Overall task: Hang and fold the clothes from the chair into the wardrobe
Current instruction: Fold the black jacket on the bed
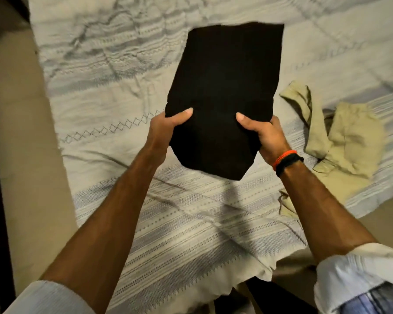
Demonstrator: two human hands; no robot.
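folded black garment [225,91] being held over the bed [145,223], both hands on it

the near end of the black piece is pinched from each side: the left hand [166,130] has its thumb on top and fingers tucked underneath, and the right hand [263,134] is curled round the opposite edge the same way, so each grip is clamped on the cloth. a crumpled khaki garment [345,141] is lying on the striped bedsheet [104,82] just to the right, apart from the black one. red and black bands [286,159] are worn on the right wrist. no container can be seen, honestly.
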